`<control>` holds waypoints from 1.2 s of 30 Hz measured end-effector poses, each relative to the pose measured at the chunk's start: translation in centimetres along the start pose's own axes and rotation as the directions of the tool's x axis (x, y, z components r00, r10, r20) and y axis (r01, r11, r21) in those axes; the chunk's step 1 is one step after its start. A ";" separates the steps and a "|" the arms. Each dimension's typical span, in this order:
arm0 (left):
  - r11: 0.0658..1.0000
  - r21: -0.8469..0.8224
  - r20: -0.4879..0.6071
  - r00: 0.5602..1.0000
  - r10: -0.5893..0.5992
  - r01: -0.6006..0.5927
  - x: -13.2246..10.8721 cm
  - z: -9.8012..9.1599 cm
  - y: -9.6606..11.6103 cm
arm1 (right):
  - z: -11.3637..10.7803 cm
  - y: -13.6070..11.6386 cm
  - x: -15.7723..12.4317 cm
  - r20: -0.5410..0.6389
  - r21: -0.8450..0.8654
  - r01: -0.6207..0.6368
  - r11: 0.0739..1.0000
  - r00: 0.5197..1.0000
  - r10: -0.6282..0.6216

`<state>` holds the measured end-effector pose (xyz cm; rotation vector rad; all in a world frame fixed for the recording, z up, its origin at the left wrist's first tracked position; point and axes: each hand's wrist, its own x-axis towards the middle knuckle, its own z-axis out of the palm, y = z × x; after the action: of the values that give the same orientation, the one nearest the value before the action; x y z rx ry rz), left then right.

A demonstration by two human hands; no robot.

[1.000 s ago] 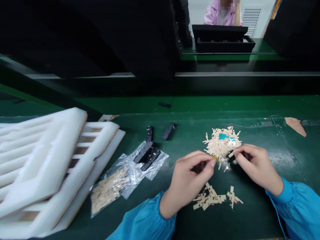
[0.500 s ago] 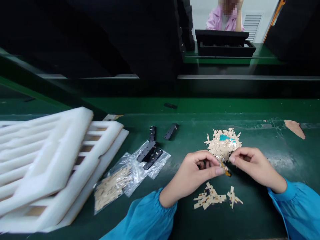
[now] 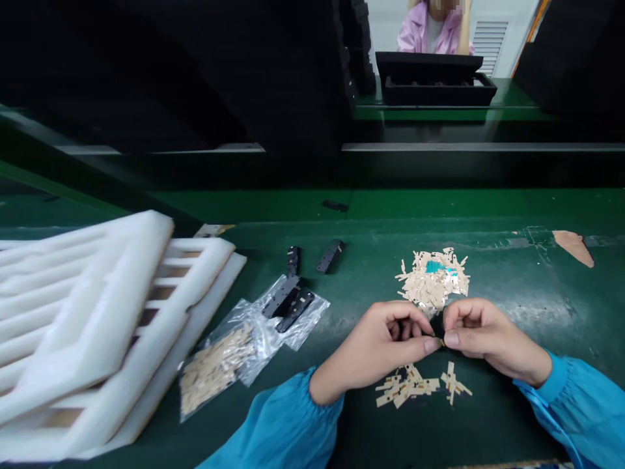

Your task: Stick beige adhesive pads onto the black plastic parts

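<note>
My left hand (image 3: 378,348) and my right hand (image 3: 481,335) meet at the fingertips over the green work surface, both pinched on a small dark part (image 3: 438,340) that is mostly hidden between them. Just beyond the fingers lies a heap of beige paper tabs (image 3: 432,280) with a bit of blue film in it. A smaller scatter of beige tabs (image 3: 420,385) lies below my hands, toward me. Both sleeves are blue.
White foam trays (image 3: 92,326) are stacked at the left. Clear bags hold beige tabs (image 3: 215,368) and black parts (image 3: 290,303); two loose black parts (image 3: 330,255) lie behind them. A person in pink sits beyond a black tray (image 3: 434,78) at the back.
My hands have come closer together and moved toward me, away from the heap. The small orange-tipped piece seen between the fingers half a second ago is now hidden by them.
</note>
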<state>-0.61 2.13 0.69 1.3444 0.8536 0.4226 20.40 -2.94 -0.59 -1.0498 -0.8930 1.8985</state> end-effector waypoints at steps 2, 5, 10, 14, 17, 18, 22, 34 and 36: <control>0.999 0.004 -0.016 0.999 0.040 -0.040 -0.2 0.3 0.2 | 0.3 0.3 0.0 -0.131 -0.025 0.053 0.998 0.990 -0.056; 0.991 0.057 -0.094 0.988 0.123 -0.118 -0.3 0.8 0.1 | 0.8 0.7 0.0 -0.244 -0.119 0.101 0.988 0.961 -0.128; 0.988 0.089 -0.111 0.985 0.136 -0.126 -0.4 1.1 -0.1 | 1.1 0.9 0.0 -0.263 -0.212 0.109 0.971 0.951 -0.165; 0.988 0.108 -0.098 0.988 0.120 -0.109 -0.5 1.0 0.2 | 1.0 0.9 -0.1 -0.258 -0.264 0.114 0.958 0.948 -0.184; 0.993 0.090 -0.087 0.993 0.085 -0.078 -0.5 0.9 0.4 | 0.9 1.0 -0.2 -0.261 -0.291 0.117 0.950 0.945 -0.197; 0.996 0.072 -0.086 0.994 0.064 -0.058 -0.4 0.9 0.4 | 0.9 1.0 -0.2 -0.267 -0.294 0.122 0.948 0.942 -0.204; 0.998 -0.057 -0.072 0.997 -0.020 0.016 -0.1 0.6 0.2 | 1.2 0.7 -0.3 -0.261 -0.269 0.141 0.953 0.942 -0.213; 0.986 -0.168 -0.022 1.000 -0.005 0.001 0.5 0.9 -0.4 | 1.3 1.1 -0.3 -0.188 0.064 -0.009 0.998 0.982 0.021; 0.986 -0.168 -0.033 0.999 0.003 -0.008 0.6 1.1 -0.6 | 1.4 1.2 -0.4 -0.193 0.064 -0.019 0.998 0.981 0.030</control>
<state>0.48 1.66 -0.01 1.1873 0.8231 0.5110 18.98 -4.14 -0.91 -1.1898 -0.7092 1.7960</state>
